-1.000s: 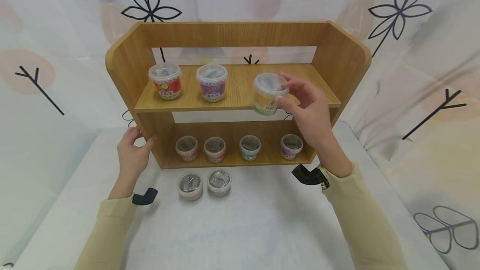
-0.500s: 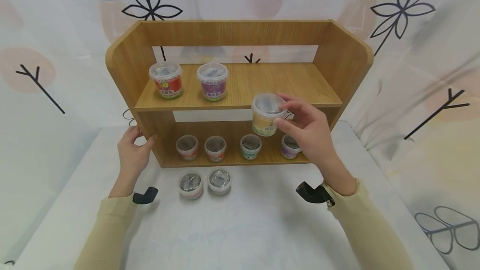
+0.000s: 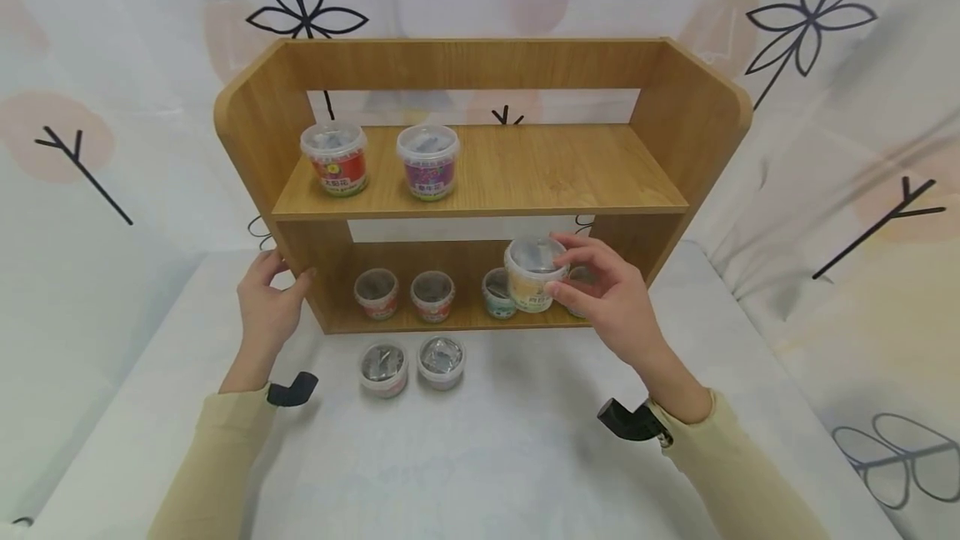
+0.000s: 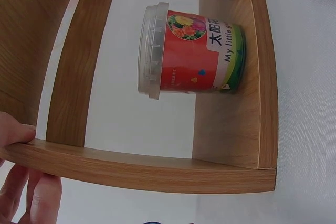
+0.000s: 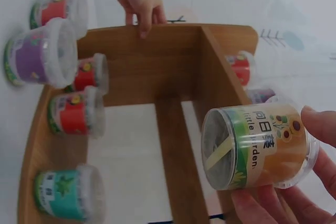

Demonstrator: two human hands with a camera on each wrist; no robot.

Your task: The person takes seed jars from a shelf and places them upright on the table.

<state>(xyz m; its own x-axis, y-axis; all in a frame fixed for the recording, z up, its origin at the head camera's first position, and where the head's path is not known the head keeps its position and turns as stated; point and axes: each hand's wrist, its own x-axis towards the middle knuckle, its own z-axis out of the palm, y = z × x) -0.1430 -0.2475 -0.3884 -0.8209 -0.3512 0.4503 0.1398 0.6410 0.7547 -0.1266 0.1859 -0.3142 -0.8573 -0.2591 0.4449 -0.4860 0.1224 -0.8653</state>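
Observation:
My right hand [image 3: 611,298] holds a clear plastic cup with a yellow label and lid [image 3: 531,280], pinched near its rim. It is in front of the lower tier of a two-tier wooden shelf [image 3: 472,65]. The right wrist view shows a sunflower picture on this cup [image 5: 265,145], with fingers around its lid end. Behind it, a teal-labelled cup [image 3: 495,297] is partly covered, and a purple-labelled one is mostly hidden by the hand. At the shelf's left side panel, my left hand [image 3: 268,307] grips the edge, thumb inside and fingers outside [image 4: 44,198].
Up on the upper tier stand a red-labelled cup [image 3: 336,161] and a purple-labelled cup [image 3: 429,163]. Two red-labelled cups [image 3: 377,294] sit at the lower tier's left. Two lidded cups [image 3: 442,362] stand on the white table [image 3: 480,465] before the shelf.
My right hand has lowered the yellow-labelled cup from the front of the upper tier to the front of the lower tier. The left hand stays on the side panel.

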